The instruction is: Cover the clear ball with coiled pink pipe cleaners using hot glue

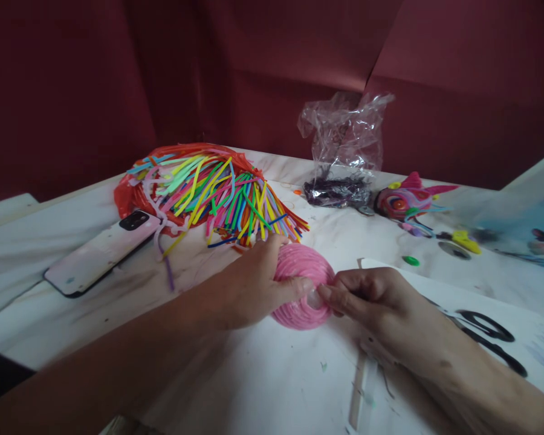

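A round pink coiled piece (304, 266), built from wound pink strips, rests on the white table (263, 374) in the middle of the head view. My left hand (258, 287) wraps around its left side, thumb pressed on its front. My right hand (367, 296) pinches at the coil's right edge with fingers pressed together, touching my left thumb. What the right fingertips hold is too small to make out.
A heap of coloured strips (217, 193) lies on a red bag behind the coil. A phone (102, 251) lies at the left. A clear plastic bag (344, 151), a coloured craft figure (405, 202), green button (410, 261) and black scissors (489, 335) sit right.
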Motion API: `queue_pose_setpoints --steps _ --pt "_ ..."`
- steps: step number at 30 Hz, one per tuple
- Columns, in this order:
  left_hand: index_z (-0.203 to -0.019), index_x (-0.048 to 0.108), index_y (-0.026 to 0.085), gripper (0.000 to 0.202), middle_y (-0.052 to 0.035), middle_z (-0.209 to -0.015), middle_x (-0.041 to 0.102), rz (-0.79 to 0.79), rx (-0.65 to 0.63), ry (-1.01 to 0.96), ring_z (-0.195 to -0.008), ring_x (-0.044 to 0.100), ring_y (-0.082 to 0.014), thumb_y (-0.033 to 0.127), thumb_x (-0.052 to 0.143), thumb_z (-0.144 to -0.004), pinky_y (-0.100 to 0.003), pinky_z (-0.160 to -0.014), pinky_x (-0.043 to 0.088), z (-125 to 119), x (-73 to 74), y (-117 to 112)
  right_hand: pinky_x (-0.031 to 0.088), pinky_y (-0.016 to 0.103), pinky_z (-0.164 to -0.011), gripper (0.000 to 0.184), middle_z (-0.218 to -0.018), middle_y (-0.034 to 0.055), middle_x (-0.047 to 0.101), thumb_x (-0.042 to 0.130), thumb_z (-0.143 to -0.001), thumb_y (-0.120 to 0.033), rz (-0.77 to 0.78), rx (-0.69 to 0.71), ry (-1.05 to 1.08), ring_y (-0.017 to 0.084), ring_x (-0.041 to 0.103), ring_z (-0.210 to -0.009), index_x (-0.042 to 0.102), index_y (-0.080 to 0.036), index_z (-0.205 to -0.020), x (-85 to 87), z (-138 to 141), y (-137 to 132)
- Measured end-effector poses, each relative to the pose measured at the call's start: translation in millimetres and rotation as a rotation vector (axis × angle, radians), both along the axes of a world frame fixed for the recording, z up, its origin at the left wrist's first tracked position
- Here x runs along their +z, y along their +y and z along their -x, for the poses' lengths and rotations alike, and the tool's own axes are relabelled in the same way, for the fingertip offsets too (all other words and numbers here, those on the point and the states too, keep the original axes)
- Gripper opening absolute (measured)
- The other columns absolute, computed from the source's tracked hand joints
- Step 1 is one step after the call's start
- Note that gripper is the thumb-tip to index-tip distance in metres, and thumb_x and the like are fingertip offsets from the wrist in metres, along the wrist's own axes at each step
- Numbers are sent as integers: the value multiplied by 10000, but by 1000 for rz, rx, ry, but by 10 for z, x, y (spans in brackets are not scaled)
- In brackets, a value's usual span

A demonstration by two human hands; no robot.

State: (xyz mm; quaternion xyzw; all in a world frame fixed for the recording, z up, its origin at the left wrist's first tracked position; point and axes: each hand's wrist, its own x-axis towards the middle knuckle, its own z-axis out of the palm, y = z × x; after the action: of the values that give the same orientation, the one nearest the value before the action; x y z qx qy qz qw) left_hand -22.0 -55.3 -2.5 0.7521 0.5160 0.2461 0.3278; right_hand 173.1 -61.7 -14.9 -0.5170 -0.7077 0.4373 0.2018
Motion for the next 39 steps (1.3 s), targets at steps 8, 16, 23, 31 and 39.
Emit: queue_pose_setpoints --steps 8,16,23,31,39 --pt "-1102 505 178 440 -124 -1157 617 34 -6 7 -1076 576 -323 420 617 -752 -436 -857 465 18 73 -40 228 204 -452 475 -562 -19 341 510 -780 -587 -64 -18 -47 81 266 -521 475 -146 -606 23 30 -15" --pt "-1121 485 177 451 -70 -999 648 74 40 -17 -902 619 -272 296 614 -706 -403 -761 477 11 92 -68 227 202 -444 463 -540 -19 330 504 -766 -576 -59 -21 -28 83 272 -517 489 -143 -605 21 23 -6" --pt "-1126 575 219 500 -73 -1219 598 -60 3 -120 -1152 525 -290 217 655 -632 -397 -959 426 -35 -35 -46 224 203 -452 458 -566 -26 333 550 -781 -566 -28 -10 -12 79 268 -522 476 -148 -608 -3 -3 7" --pt "-1093 609 198 446 -47 -1094 668 -84 -43 -130 -1020 602 -260 236 678 -654 -358 -867 479 -37 -11 -19 254 197 -461 460 -568 -21 352 562 -783 -541 -44 27 -6 77 287 -531 437 -148 -578 17 19 9" --pt "-1122 592 199 484 -35 -1089 665 -62 21 -87 -999 609 -252 275 685 -654 -348 -832 480 -13 33 -29 219 161 -327 356 -436 -52 407 595 -832 -467 40 115 44 43 312 -340 536 -142 -699 96 -62 0"
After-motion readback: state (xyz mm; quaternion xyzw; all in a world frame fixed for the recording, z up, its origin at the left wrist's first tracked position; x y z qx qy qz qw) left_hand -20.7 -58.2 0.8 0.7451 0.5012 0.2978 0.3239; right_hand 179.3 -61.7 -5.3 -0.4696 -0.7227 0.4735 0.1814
